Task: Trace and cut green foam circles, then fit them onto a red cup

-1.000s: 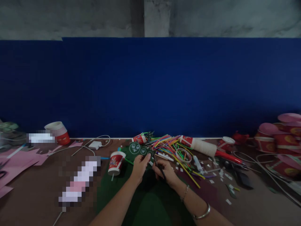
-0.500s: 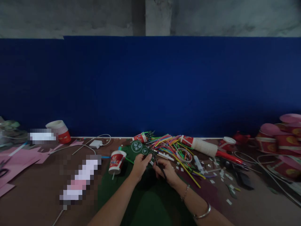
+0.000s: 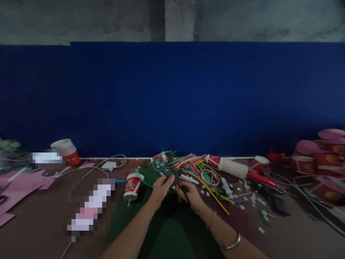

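My left hand pinches a dark green paper piece bearing white-outlined drawings, a round face and a heart among them. Dark scissors sit in my right hand, fingers closed around the handles, blades pointing up beside the paper piece's right edge. Both hands are close together above a large dark green sheet. Left of my left hand stands a red and white paper cup with a straw poking out below.
Coloured straws or pipe cleaners lie behind my hands. A stack of paper cups, a white tube and white scraps are to the right. Pink paper and a white charger are leftward. A blue panel rises behind.
The paper piece has turned slightly in my left hand, its round face shifting a little right and its heart up. The scissors stay beside it; the whole view has drifted slightly.
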Tool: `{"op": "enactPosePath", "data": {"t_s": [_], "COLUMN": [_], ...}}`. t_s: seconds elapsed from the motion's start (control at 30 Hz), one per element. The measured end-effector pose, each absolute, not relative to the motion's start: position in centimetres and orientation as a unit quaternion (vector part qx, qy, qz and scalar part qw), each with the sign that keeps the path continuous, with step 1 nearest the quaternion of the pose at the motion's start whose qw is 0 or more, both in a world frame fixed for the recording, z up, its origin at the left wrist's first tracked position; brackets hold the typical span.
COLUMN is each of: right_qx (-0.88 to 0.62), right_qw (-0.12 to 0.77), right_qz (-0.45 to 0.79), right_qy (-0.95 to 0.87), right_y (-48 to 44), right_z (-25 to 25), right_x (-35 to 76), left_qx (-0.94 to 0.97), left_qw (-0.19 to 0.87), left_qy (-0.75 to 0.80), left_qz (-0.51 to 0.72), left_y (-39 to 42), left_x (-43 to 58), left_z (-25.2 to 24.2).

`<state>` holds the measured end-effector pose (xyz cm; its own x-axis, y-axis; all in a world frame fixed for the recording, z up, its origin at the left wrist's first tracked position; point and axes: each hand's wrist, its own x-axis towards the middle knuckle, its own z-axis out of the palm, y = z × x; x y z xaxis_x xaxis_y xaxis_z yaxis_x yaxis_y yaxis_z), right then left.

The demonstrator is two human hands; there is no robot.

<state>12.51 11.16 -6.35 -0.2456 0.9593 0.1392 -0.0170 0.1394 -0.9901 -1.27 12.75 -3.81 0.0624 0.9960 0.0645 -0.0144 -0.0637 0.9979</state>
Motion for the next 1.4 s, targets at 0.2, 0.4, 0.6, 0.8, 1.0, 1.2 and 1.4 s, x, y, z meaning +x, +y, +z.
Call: {"op": "enactPosePath", "data": {"t_s": [0.2,0.4,0.6,0.8,1.0,1.2,1.4], "right_qx": [-0.393,-0.388,-0.392,-0.396,-0.401,-0.4,-0.393], "right_qw": [0.459,0.463,0.454,0.454,0.468,0.465,0.466], "right_qz": [0.529,0.531,0.531,0.539,0.527,0.529,0.535], "right_qy": [-0.596,-0.595,-0.599,-0.589,-0.585,-0.586,-0.585], "right_y": [11.3,11.2,11.0,11.0,11.0,11.0,11.1], "right_z": [-6.6,-6.6,-6.1,-6.0,-6.1,-6.0,-6.3], "right_x": [12.6,12.6,12.6,12.5,12.5,12.4,12.5], "left_qx": [0.533,0.554,0.55,0.559,0.558,0.538,0.539], "left_qw": [0.495,0.508,0.52,0.528,0.515,0.472,0.469], "left_qy": [0.451,0.443,0.442,0.436,0.433,0.451,0.451], "left_qz": [0.517,0.488,0.481,0.468,0.486,0.533,0.535], "left_y": [12.6,13.0,13.0,13.1,13.1,13.0,12.7], "left_x": [-1.1,-1.5,-1.7,-2.1,-1.9,-1.6,-1.4], "left_z": [-4.1,-4.3,-4.0,-3.6,-4.0,-3.7,-3.5]}}
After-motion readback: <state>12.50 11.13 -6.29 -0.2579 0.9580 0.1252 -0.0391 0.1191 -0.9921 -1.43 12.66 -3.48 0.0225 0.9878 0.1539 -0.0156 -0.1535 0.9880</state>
